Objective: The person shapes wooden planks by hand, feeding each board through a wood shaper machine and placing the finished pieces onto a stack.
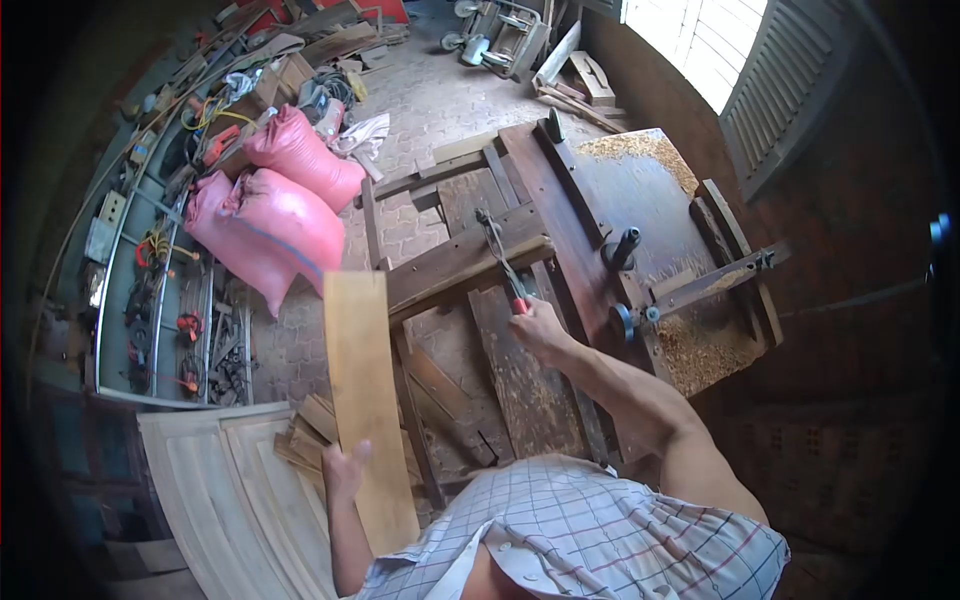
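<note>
My left hand (pixel 346 470) is closed on the edge of a long, pale wooden board (pixel 362 370), which stands up at my left side, its far end near the pink sacks. My right hand (pixel 540 328) is wrapped round the red grip of a slim metal tool (pixel 507 266). The tool points away from me, and its darker head lies over a dark wooden beam (pixel 450 262) of the workbench frame. Whether the head touches the beam I cannot tell. Fingers of both hands are partly hidden.
Right of the bench is a woodworking machine table (pixel 630 195) with shavings, a black knob (pixel 626 245) and a fence bar. Pink sacks (pixel 285 225) and a tool-filled metal shelf (pixel 150 320) stand left. A pale panelled door (pixel 225 490) and offcuts lie near my left arm.
</note>
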Available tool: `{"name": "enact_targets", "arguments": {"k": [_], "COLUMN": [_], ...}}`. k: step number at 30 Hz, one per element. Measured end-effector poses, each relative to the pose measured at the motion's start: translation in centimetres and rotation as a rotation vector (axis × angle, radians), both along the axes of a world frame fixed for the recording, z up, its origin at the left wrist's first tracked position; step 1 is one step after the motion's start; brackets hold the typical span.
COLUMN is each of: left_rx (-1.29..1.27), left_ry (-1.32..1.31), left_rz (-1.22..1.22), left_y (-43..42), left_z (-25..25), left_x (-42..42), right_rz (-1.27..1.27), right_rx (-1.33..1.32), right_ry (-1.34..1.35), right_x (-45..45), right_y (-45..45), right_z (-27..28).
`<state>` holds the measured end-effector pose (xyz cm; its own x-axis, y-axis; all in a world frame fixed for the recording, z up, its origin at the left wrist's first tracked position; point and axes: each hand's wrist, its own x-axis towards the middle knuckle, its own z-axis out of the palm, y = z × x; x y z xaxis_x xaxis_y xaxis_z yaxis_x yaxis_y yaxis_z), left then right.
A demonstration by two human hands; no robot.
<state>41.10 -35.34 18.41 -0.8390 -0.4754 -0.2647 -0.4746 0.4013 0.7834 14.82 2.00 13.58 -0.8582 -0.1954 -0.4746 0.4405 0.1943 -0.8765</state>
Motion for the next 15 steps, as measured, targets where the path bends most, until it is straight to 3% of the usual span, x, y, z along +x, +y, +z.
{"name": "enact_targets", "arguments": {"k": [2, 4, 6, 9, 11, 15], "left_rx": [0.041, 0.075, 0.118, 0.007, 0.022, 0.088], "left_ry": [-0.066, -0.023, 0.04, 0.085, 0.19, 0.465], "left_rz": [0.117, 0.149, 0.192, 0.187, 0.125, -0.056], "left_y": [1.0, 0.4, 0.1, 2.2, 1.6, -0.7], "left_z": [0.6, -0.7, -1.8, 1.9, 2.9, 5.2], "left_x": [7.4, 12.5, 16.9, 16.8, 16.1, 14.5], "right_rz": [0.026, -0.065, -0.066, -0.019, -0.022, -0.029], "right_rx": [0.062, -0.202, -0.186, -0.09, 0.222, 0.158], "right_ry": [0.04, -0.069, -0.243, -0.263, 0.443, 0.14], "right_x": [5.5, 10.9, 16.7, 25.3, 29.9, 36.4], "right_y": [1.0, 1.6, 2.1, 1.7, 0.4, -1.4], "right_z": [0.5, -1.7, -4.0, -10.1, -14.8, -14.3]}}
